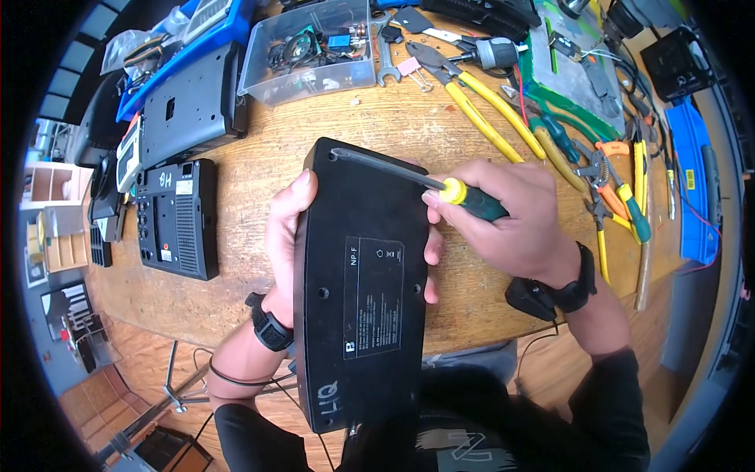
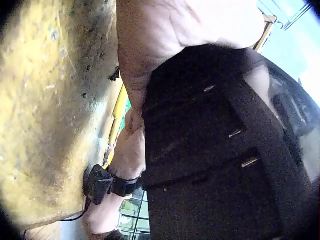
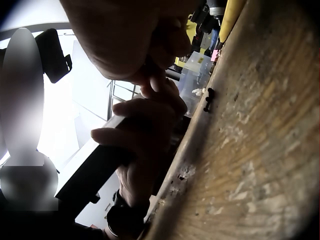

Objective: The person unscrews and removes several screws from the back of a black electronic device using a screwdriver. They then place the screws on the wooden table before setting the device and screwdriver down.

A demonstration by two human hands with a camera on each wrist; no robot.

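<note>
A black flat electronic device (image 1: 330,212), with a printed label marked NP-F and "HQ" scrawled at its lower end, is held up over the bench. My left hand (image 1: 285,224) grips it from beneath, thumb on the left edge and fingertips showing at the right edge. In my right hand (image 1: 511,208) is a screwdriver (image 1: 472,203) with a green and yellow handle. Its shaft lies across the device's top end, the tip at the corner screw hole. The left wrist view shows the device's dark underside (image 2: 200,150) with metal contacts.
Left on the wooden bench (image 1: 259,157) lies a similar black device (image 1: 177,220), near a larger black casing (image 1: 193,102). A clear bin of parts (image 1: 311,90) stands at the back. Yellow-handled cutters (image 1: 491,110) and several pliers lie right. Small dark screws (image 3: 209,100) sit on the bench.
</note>
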